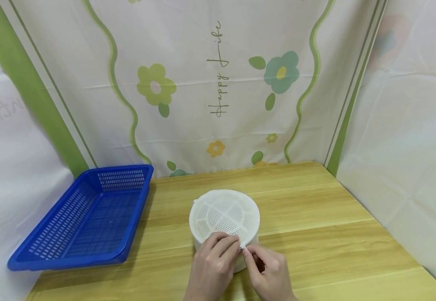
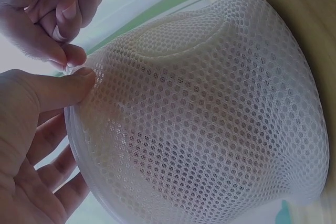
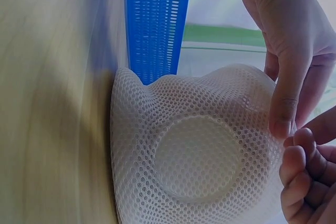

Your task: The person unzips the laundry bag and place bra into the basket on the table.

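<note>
Bag: The white mesh bag [image 1: 223, 213] is stood on the table [image 1: 334, 251], right of the blue basket [image 1: 140, 209] and apart from it.
Left hand: The rim [image 2: 79, 150] is pinched by the left hand [image 1: 214, 261], thumb against the mesh side, fingers laid over the top.
Right hand: A small white tab [image 1: 243, 247] at the rim seems to be pinched between thumb and forefinger of the right hand [image 1: 270, 267]; its exact form cannot be told.
Rim: It is best held taut beside the tab, so that puckering is avoided.
Tab: It should be drawn along the rim's curve, not upward.
Mesh: Loose folds should be cleared from the tab's path; snagging is the likely risk.
</note>
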### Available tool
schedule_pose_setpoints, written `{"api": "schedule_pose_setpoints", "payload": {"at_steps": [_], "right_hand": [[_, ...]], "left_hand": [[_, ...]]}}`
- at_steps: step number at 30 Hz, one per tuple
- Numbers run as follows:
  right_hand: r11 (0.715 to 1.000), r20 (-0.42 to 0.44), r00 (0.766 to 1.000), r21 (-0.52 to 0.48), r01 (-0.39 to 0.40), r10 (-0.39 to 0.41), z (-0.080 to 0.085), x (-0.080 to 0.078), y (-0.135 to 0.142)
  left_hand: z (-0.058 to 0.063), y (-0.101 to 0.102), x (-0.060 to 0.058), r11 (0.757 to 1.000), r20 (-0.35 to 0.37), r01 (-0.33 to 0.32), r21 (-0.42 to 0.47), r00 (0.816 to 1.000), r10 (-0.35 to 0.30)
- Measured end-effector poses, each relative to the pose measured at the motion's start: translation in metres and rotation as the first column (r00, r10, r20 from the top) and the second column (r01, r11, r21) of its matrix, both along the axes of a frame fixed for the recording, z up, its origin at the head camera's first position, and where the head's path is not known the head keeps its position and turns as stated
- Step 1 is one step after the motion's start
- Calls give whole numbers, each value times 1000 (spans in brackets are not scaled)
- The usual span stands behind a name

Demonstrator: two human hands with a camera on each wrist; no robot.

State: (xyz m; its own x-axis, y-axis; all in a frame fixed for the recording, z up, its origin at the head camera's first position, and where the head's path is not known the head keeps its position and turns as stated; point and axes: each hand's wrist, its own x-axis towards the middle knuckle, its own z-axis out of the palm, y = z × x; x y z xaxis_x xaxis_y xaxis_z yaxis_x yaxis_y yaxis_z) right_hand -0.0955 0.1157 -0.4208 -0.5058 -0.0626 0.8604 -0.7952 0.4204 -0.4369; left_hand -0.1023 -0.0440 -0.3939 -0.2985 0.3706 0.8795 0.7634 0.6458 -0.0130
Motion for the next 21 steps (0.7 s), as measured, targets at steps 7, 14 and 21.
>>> {"api": "schedule_pose_setpoints", "payload": {"at_steps": [7,14,21], "right_hand": [[1000,4,1000,3,-3,3,1,0,0],[1000,7,1000,4,-11,10,-1,0,0],[1000,15,1000,10,-3,3,-1,0,0]], "left_hand": [[0,0,0,1000,11,-4,1,1000,4],[-1,0,-1,1000,20,-4,-1,1000,5],[-2,0,-1,1000,22,-10,0,1000,10]]}}
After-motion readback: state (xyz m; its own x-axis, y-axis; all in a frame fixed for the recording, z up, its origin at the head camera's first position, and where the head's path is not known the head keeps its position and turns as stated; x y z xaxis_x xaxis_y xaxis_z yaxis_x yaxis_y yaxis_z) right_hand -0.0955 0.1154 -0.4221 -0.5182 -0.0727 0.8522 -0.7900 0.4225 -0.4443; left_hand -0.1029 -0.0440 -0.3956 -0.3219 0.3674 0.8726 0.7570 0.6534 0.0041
